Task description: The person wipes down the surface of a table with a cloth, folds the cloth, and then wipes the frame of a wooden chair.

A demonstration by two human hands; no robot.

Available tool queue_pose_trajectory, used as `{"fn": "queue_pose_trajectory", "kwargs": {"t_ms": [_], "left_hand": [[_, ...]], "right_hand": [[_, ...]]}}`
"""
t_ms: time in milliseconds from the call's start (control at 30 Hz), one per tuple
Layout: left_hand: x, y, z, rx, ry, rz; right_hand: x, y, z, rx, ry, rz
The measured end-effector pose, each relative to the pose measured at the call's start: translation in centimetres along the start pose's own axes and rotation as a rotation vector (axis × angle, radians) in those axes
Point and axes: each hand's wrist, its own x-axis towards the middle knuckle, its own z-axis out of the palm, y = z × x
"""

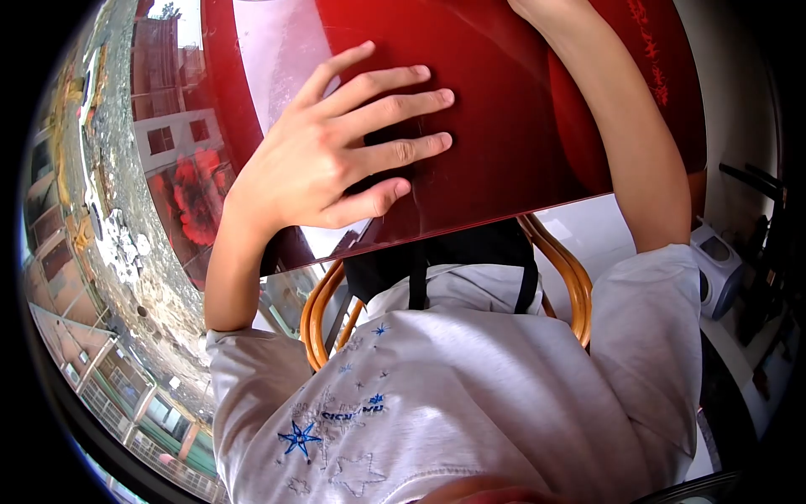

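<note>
My left hand (348, 139) is spread palm down over the glossy red tabletop (495, 109), fingers apart and pointing right, holding nothing. Its thumb lies nearest the table's front edge. My right forearm (634, 126) reaches across the right part of the tabletop to the top edge of the view. Only a small part of my right hand (533, 7) shows there. The fingers are cut off, so what it holds or touches is out of sight.
Curved wooden chair arms (569, 281) flank my body below the table edge. To the left are a window with a flower picture (197, 197) and a weathered ledge (138, 277), with buildings beyond. A white device (718, 269) stands at the right, and red lettering (655, 63) marks the tabletop.
</note>
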Motion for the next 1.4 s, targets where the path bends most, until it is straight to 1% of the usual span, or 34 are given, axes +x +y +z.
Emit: {"fn": "queue_pose_trajectory", "kwargs": {"t_ms": [67,100,133,233,267,333,367,400,467,533,600,633,667,700,733,800,833,867,900,933,1000,1100,1133,1200,1267,1300,1333,1400], "left_hand": [[0.2,0.7,0.6,-0.239,-0.012,0.105],[0.6,1.3,1.1,-0.275,0.009,0.174],[0.5,1.7,1.4,-0.249,0.003,0.196],[0.1,0.2,0.0,-0.024,0.041,0.036],[-0.3,-0.2,-0.3,-0.011,0.051,-0.003],[0.1,0.2,0.4,-0.135,0.062,0.073],[0.4,1.0,0.6,-0.246,0.035,0.114],[0.6,1.5,1.4,-0.274,0.033,0.179],[0.5,1.3,1.0,-0.243,0.052,0.153],[-0.7,-0.9,-0.5,0.054,0.105,-0.004],[-2.8,-4.3,-1.5,0.389,0.265,-0.245],[-4.2,-6.5,-1.8,0.566,0.319,-0.331],[-5.1,-7.0,-2.6,0.631,0.384,-0.43],[-6.2,-7.9,-3.2,0.611,0.45,-0.522],[-7.8,-8.9,-3.4,0.521,0.496,-0.641],[-7.1,-8.6,-2.9,0.213,0.887,-0.791],[-6.6,-8.7,-2.5,0.042,1.052,-0.789],[-6.5,-9.1,-2.0,-0.135,1.212,-0.769],[-6.9,-9.5,-1.7,-0.063,1.205,-0.746],[-6.7,-9.4,-1.5,-0.097,1.235,-0.803],[-6.8,-9.5,-1.0,-0.067,1.246,-0.779],[-6.6,-9.2,-0.8,-0.007,1.261,-0.723],[-6.4,-8.9,-1.0,0.017,1.264,-0.701],[-6.4,-8.9,-0.9,-0.078,1.312,-0.685],[-6.5,-9.1,-0.9,-0.124,1.341,-0.678],[-6.2,-9.1,-0.7,-0.294,1.394,-0.672],[-5.7,-8.1,-1.0,-0.503,1.415,-0.714],[-6.0,-9.1,-0.5,-0.321,1.391,-0.619]], "right_hand": [[-0.1,-0.3,0.1,0.002,-0.005,0.012],[-0.1,-0.4,0.0,0.0,-0.006,0.015],[0.0,-0.4,0.0,-0.004,-0.006,0.018],[0.0,0.0,-0.1,-0.01,-0.016,0.014],[0.0,0.1,-0.1,-0.012,-0.018,0.012],[0.0,0.1,-0.1,-0.014,-0.02,0.005],[-0.1,0.2,-0.1,-0.047,-0.03,-0.024],[-0.1,0.3,-0.1,-0.082,-0.042,-0.054],[-0.4,0.1,0.0,-0.214,-0.038,-0.116],[-1.1,-0.6,0.5,-0.403,-0.007,-0.185],[-1.0,-0.7,0.1,-0.562,-0.011,-0.248],[-0.7,-0.8,-0.1,-0.637,-0.029,-0.291],[-0.7,-1.3,0.2,-0.585,-0.038,-0.194],[-1.1,-2.0,0.8,-0.533,-0.055,-0.094],[-1.5,-2.5,1.3,-0.482,-0.071,0.009],[-2.0,-1.9,1.7,-0.728,-0.235,-0.077],[-2.4,-1.8,2.6,-0.625,-0.382,-0.206],[-3.1,-2.7,4.0,-0.561,-0.525,-0.241],[-4.2,-3.6,5.4,-0.459,-0.664,-0.188],[-5.3,-4.0,6.9,-0.387,-0.749,-0.196],[-7.3,-4.7,9.1,-0.39,-0.831,-0.243],[-6.8,-4.2,8.8,-0.386,-0.838,-0.23],[-6.1,-4.1,8.1,-0.441,-0.787,-0.227],[-4.5,-4.0,6.6,-0.562,-0.54,-0.197],[-2.5,-2.6,3.9,-0.795,-0.205,-0.232],[-1.7,-1.9,2.5,-0.861,-0.074,-0.22],[-1.1,-1.5,1.3,-0.926,0.059,-0.207],[-0.4,-1.7,-0.1,-0.969,0.115,-0.086]]}}
